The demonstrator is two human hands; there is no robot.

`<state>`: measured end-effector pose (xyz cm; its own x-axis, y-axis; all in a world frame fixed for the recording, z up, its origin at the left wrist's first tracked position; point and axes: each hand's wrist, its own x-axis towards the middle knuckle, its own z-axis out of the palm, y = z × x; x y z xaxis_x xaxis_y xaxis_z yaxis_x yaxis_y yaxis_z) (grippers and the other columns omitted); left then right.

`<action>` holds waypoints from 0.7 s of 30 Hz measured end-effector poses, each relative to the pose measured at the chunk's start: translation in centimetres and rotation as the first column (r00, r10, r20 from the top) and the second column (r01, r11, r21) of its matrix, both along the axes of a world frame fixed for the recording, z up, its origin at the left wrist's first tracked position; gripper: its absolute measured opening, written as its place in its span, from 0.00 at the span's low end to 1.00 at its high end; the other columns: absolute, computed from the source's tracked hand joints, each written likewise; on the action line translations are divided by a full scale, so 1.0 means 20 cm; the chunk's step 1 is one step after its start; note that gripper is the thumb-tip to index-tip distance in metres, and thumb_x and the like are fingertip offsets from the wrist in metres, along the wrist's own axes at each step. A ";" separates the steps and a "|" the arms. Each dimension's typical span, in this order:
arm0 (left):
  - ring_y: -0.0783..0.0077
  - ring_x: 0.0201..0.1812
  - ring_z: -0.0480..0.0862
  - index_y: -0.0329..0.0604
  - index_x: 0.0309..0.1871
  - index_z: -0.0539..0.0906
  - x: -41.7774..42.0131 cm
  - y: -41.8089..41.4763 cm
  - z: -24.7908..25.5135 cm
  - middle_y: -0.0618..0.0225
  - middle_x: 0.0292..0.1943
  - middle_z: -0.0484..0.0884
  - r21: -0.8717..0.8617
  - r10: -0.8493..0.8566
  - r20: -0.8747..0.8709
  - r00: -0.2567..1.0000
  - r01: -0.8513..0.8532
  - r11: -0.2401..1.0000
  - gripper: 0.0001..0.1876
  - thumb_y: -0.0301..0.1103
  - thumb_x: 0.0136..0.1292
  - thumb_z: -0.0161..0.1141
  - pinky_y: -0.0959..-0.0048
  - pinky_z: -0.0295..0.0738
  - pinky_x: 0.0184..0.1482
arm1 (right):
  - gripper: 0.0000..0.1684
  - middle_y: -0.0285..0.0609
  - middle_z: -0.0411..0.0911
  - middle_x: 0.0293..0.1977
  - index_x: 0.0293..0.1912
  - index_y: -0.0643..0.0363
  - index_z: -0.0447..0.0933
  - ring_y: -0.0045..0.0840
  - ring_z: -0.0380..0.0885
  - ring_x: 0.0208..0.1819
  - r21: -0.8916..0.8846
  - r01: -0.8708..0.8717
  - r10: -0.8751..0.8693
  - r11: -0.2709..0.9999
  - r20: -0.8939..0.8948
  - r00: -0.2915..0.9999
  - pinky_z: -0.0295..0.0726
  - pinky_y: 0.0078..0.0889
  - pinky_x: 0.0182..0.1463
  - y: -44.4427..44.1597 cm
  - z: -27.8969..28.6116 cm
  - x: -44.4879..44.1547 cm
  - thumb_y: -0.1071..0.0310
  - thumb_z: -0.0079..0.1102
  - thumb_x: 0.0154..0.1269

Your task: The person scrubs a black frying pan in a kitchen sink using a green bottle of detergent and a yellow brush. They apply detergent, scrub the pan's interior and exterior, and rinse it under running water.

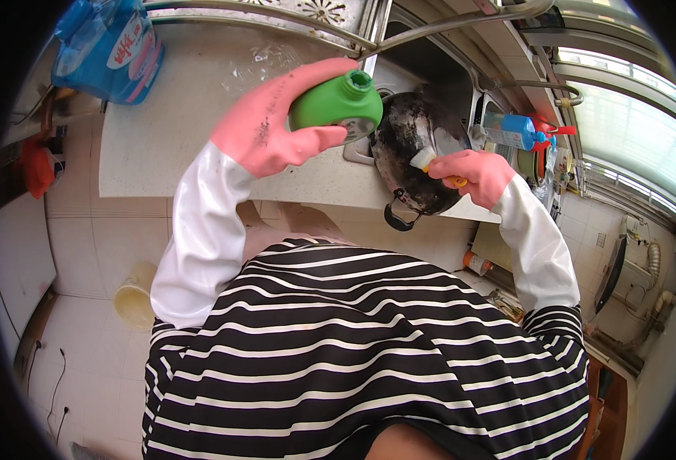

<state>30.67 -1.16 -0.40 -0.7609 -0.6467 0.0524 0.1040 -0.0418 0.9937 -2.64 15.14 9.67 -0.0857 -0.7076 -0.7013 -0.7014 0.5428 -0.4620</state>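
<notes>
A long pink rubber glove with a white cuff covers each of my hands. My left hand (pixel 283 118) grips a green plastic bottle (pixel 329 103), uncapped, its open neck tilted up and away from me. Between the fingers of my right hand (pixel 473 175) is a small brush (pixel 425 158) with white bristles and a yellow handle. Its bristles are at the blackened surface of a wok (pixel 398 141), seemingly touching it. The wok rests tilted over the near edge of the sink, and its black loop handle (pixel 401 215) points towards me.
A stainless steel sink (pixel 407 60) lies behind the wok, with a metal rail (pixel 459 26) above. On the pale counter (pixel 160 149) stand a large blue jug (pixel 111 57) and some crumpled clear plastic (pixel 266 63). A blue bottle (pixel 510 131) lies right of the sink. A bucket (pixel 134 299) stands on the floor.
</notes>
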 end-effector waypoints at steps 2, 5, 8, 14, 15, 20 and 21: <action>0.64 0.48 0.87 0.45 0.76 0.75 -0.03 0.02 0.00 0.57 0.56 0.86 -0.024 -0.029 -0.013 0.999 0.029 0.999 0.37 0.36 0.61 0.69 0.67 0.81 0.55 | 0.27 0.41 0.88 0.53 0.56 0.52 0.87 0.34 0.88 0.45 -0.167 -0.143 0.138 0.976 -0.037 0.990 0.87 0.31 0.49 0.05 -0.09 -0.03 0.86 0.63 0.60; 0.65 0.46 0.87 0.46 0.78 0.72 -0.09 0.06 0.01 0.57 0.53 0.87 -0.079 -0.058 0.010 0.998 0.059 0.995 0.38 0.34 0.61 0.69 0.67 0.82 0.54 | 0.32 0.43 0.88 0.56 0.55 0.52 0.87 0.40 0.89 0.51 -0.356 -0.512 0.403 0.782 -0.338 0.851 0.90 0.34 0.54 0.02 -0.23 -0.03 0.90 0.63 0.53; 0.64 0.49 0.87 0.47 0.80 0.69 -0.12 0.10 0.03 0.56 0.54 0.88 -0.159 -0.054 0.112 0.992 0.071 0.985 0.41 0.33 0.62 0.69 0.66 0.81 0.57 | 0.25 0.54 0.87 0.55 0.55 0.60 0.86 0.47 0.87 0.55 -0.379 -0.479 0.387 0.792 -0.296 0.873 0.90 0.41 0.55 0.10 -0.20 -0.02 0.88 0.65 0.59; 0.67 0.48 0.87 0.45 0.79 0.71 -0.27 0.26 0.09 0.57 0.54 0.87 -0.114 -0.111 0.179 0.978 0.133 0.985 0.39 0.29 0.61 0.68 0.68 0.81 0.55 | 0.27 0.53 0.88 0.55 0.55 0.58 0.87 0.43 0.90 0.49 -0.406 -0.342 0.285 0.847 -0.196 0.938 0.89 0.33 0.50 0.52 -0.04 -0.08 0.91 0.59 0.59; 0.67 0.45 0.88 0.45 0.78 0.72 -0.30 0.28 0.10 0.58 0.52 0.88 -0.133 -0.116 0.215 0.970 0.147 0.980 0.38 0.26 0.61 0.67 0.68 0.82 0.52 | 0.27 0.53 0.88 0.55 0.55 0.58 0.87 0.42 0.91 0.48 -0.408 -0.305 0.254 0.860 -0.177 0.951 0.89 0.32 0.50 0.59 -0.03 -0.09 0.91 0.59 0.59; 0.72 0.42 0.87 0.42 0.75 0.74 -0.40 0.36 0.18 0.64 0.50 0.86 0.027 -0.165 0.233 0.958 0.164 0.986 0.37 0.23 0.58 0.63 0.72 0.82 0.46 | 0.29 0.50 0.86 0.58 0.57 0.58 0.85 0.41 0.90 0.42 -0.533 -0.415 0.304 0.737 -0.287 0.908 0.87 0.33 0.44 0.74 -0.14 -0.13 0.87 0.62 0.55; 0.73 0.43 0.86 0.42 0.75 0.74 -0.42 0.37 0.20 0.65 0.50 0.86 0.013 -0.155 0.265 0.952 0.158 0.987 0.37 0.23 0.57 0.63 0.73 0.82 0.46 | 0.30 0.49 0.86 0.59 0.57 0.58 0.84 0.41 0.89 0.41 -0.605 -0.423 0.290 0.675 -0.310 0.905 0.87 0.34 0.43 0.71 -0.21 -0.13 0.86 0.62 0.55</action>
<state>22.29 6.17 3.52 -0.8399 -0.5188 -0.1595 -0.1695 -0.0284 0.9851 -5.17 29.36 5.38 0.1980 -0.9783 -0.0601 -0.8804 -0.1506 -0.4497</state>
